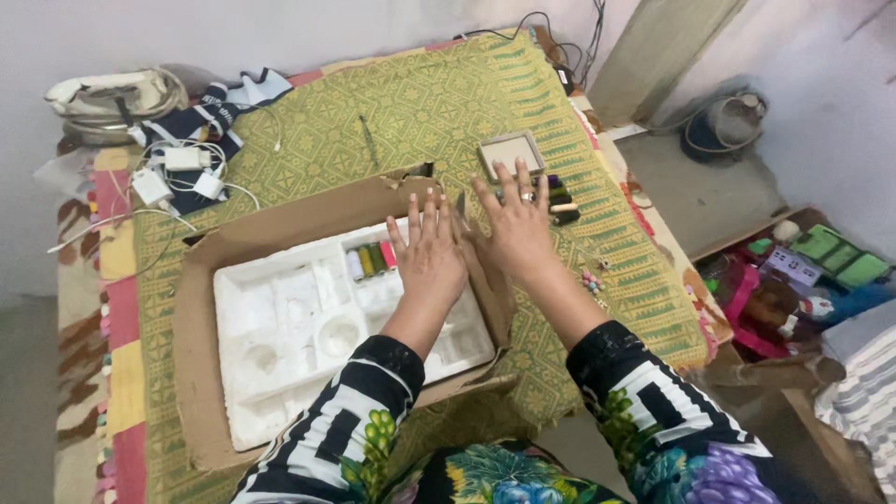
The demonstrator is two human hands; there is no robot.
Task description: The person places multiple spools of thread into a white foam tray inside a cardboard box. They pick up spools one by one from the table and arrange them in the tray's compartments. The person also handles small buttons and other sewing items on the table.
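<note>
The scene is seen by one head camera, pointed steeply down and forward, near over the table (pixel 597 308).

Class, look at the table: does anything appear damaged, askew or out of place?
The cardboard box around the white foam tray is torn open, its flaps splayed flat. White chargers lie in tangled cables at the far left corner.

We count four thread spools (pixel 370 260) in one white foam tray (pixel 280 327), one cardboard box (pixel 201 280), two hands.
</note>
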